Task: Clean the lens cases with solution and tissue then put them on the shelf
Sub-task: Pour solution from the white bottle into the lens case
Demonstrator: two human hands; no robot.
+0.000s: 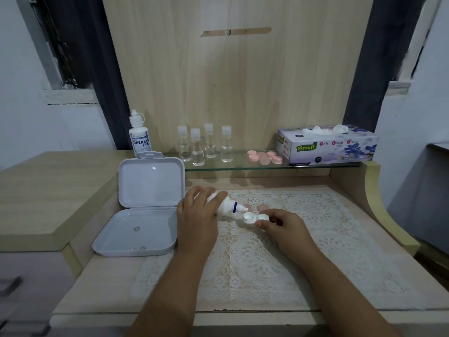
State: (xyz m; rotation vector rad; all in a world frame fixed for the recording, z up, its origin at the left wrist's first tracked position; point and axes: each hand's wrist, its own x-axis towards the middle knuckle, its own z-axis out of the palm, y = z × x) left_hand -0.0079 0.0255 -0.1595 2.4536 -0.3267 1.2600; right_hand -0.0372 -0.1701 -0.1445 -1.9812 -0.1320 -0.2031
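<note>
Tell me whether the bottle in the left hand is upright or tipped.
Tipped. The left hand holds the bottle nearly on its side, nozzle pointing at the open white lens case that the right hand pinches.

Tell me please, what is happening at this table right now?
A person is cleaning a contact lens case. The left hand holds a small white bottle tipped sideways, its nozzle aimed at the open white lens case, which the right hand pinches over the lace mat. Two pink caps lie just behind it. On the glass shelf stand four clear bottles, pink cases and a tissue box. An open white box sits on the left.
</note>
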